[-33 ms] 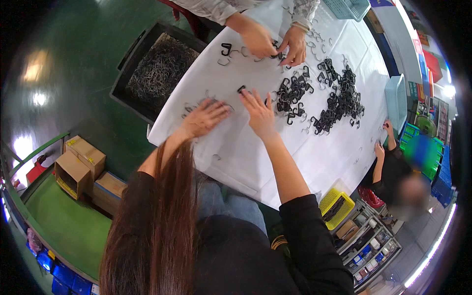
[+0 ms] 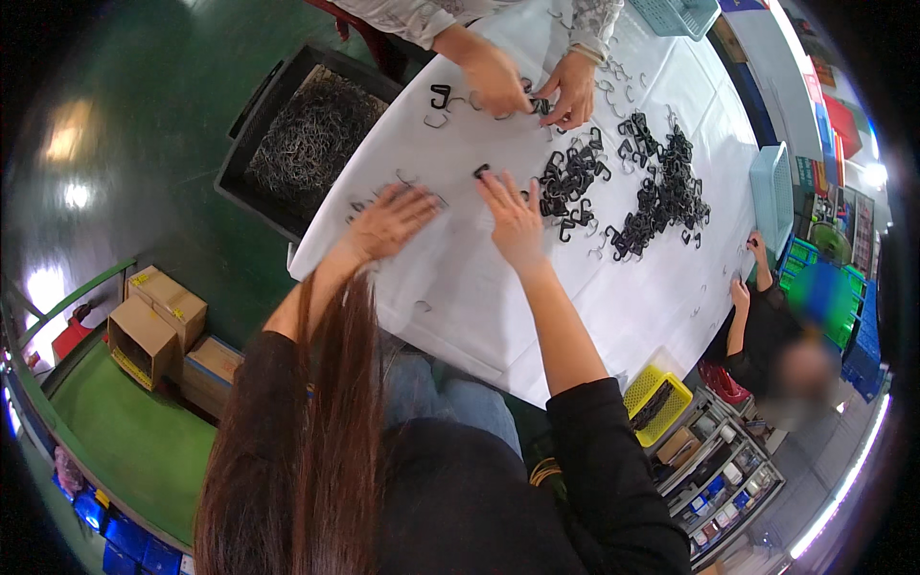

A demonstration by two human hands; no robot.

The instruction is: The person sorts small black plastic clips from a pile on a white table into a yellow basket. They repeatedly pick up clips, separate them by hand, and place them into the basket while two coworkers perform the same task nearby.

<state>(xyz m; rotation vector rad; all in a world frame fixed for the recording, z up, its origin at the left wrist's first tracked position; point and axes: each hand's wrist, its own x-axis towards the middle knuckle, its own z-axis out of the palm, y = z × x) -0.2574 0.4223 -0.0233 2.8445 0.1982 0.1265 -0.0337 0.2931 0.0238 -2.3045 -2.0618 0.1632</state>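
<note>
My left hand (image 2: 391, 222) lies palm down on the white-covered table, fingers outstretched, over a few thin grey wire clips (image 2: 358, 205). To its right, my right hand (image 2: 516, 222) is also flat with fingers spread. A small black bent hook (image 2: 481, 172) touches or nearly touches its fingertips on the tabletop. Just right of that hand lies a heap of similar black hooks (image 2: 569, 182), with a larger heap (image 2: 661, 196) beyond. Across the table, another person's two hands (image 2: 565, 91) handle a black hook whose details are hidden by the fingers.
A black bin (image 2: 228, 177) full of wire clips stands left of the table (image 2: 460, 307). Pale blue baskets (image 2: 771, 196) sit along the right and far edges. A yellow basket (image 2: 682, 395) is at the near right. Another person's hands (image 2: 752, 268) rest at the right edge.
My left hand has slid a little left. My right hand has shifted slightly right, and the black hook at its fingertips has moved right too. The person opposite has moved one hand slightly.
</note>
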